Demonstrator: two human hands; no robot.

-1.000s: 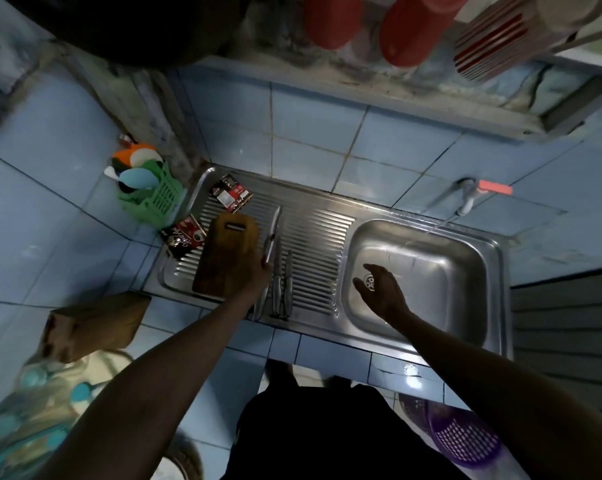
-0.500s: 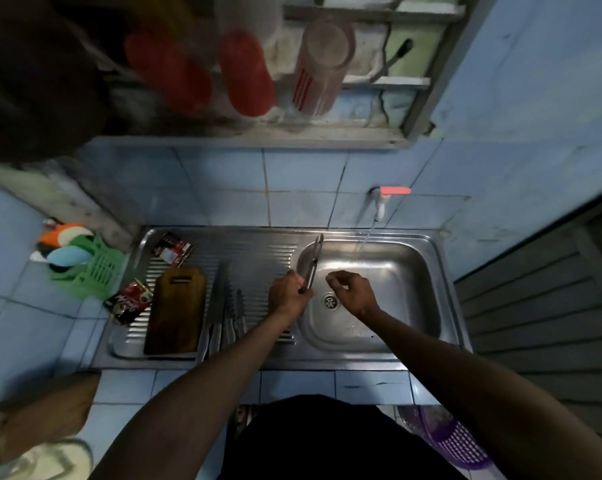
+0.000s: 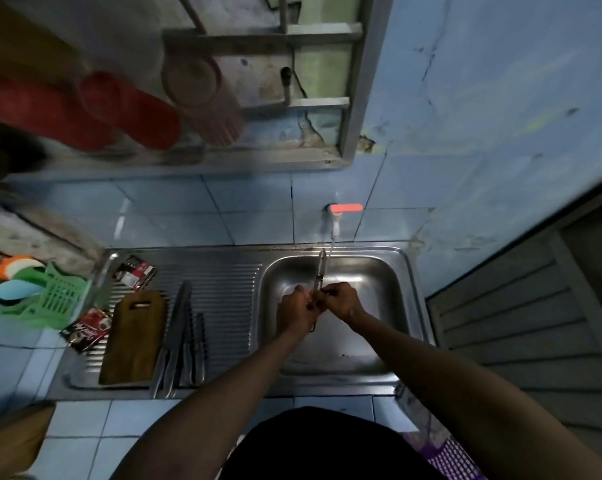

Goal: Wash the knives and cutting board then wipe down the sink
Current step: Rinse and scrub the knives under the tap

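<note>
Here I look down on a steel sink (image 3: 405,268) set into a blue-tiled worktop (image 3: 84,427), with blue wall tiles behind and a slatted grey panel to the right. A tap (image 3: 341,213) with a red handle sits on the wall above the basin, a thin stream running from it. On the ribbed drainboard the wooden cutting board (image 3: 135,337) lies flat, and just beside it on the right a row of knives (image 3: 183,344) lies with blades pointing away from me. Two dark sachets (image 3: 133,271) rest at the drainboard's left end, and a green basket (image 3: 58,299) stands on the tiles beyond.

My left hand (image 3: 297,311) grips the handle of one knife (image 3: 321,271) over the basin, blade up toward the stream; my right hand (image 3: 341,301) pinches it near the base of the blade, fingers curled on it.

Against a second ago, when my left hand was at the knives by the board and my right hung loose over the drain, the knife is now at the basin in both hands, and the view has swung to centre on the tap.
</note>
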